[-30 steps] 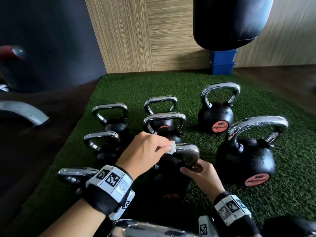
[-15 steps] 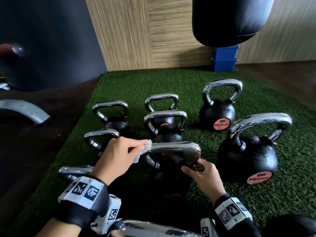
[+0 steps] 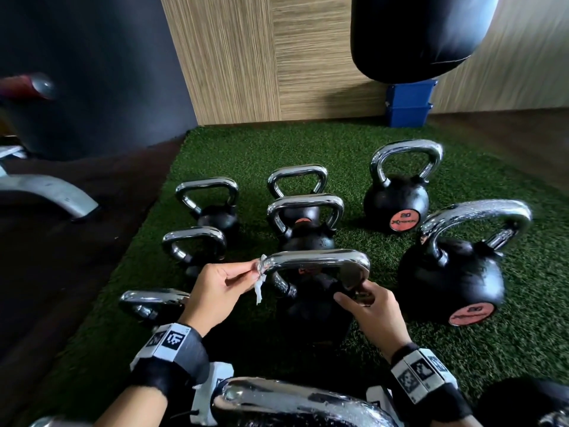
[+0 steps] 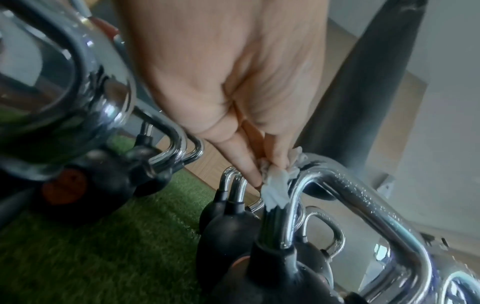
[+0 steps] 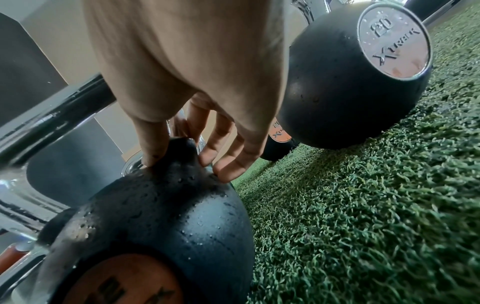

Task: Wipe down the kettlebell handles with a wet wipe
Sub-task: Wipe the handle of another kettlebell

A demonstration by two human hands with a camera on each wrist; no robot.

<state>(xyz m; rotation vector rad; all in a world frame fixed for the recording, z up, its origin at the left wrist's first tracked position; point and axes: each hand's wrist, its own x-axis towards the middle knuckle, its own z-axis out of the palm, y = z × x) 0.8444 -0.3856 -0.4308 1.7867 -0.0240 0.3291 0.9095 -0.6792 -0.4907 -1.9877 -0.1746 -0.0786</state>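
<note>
The left hand (image 3: pixel 215 289) pinches a wet wipe (image 3: pixel 259 280) between thumb and fingers and presses it to the left bend of a chrome handle (image 3: pixel 317 260); the left wrist view shows the crumpled wipe (image 4: pixel 276 185) wedged against that bend, with a loose end hanging down beside the handle's left leg. The right hand (image 3: pixel 374 312) is at the handle's other end, its grip curled round the base of the right leg where it meets the black kettlebell (image 3: pixel 311 306); in the right wrist view the thumb and fingertips (image 5: pixel 226 164) touch the neck of the wet, bead-speckled ball (image 5: pixel 166 222). This kettlebell stands on green turf (image 3: pixel 354 140) in the middle of a cluster of others. Just to its right sits a big kettlebell (image 3: pixel 452 275) with an orange disc, and behind that a smaller one (image 3: pixel 397 201) marked 20. Four more chrome handles rise to the left and behind, and another one (image 3: pixel 295 399) crosses the bottom of the head view. A black punching bag (image 3: pixel 412 35) hangs above a blue box (image 3: pixel 408 103) by the wood-panelled wall (image 3: pixel 261 57).
</note>
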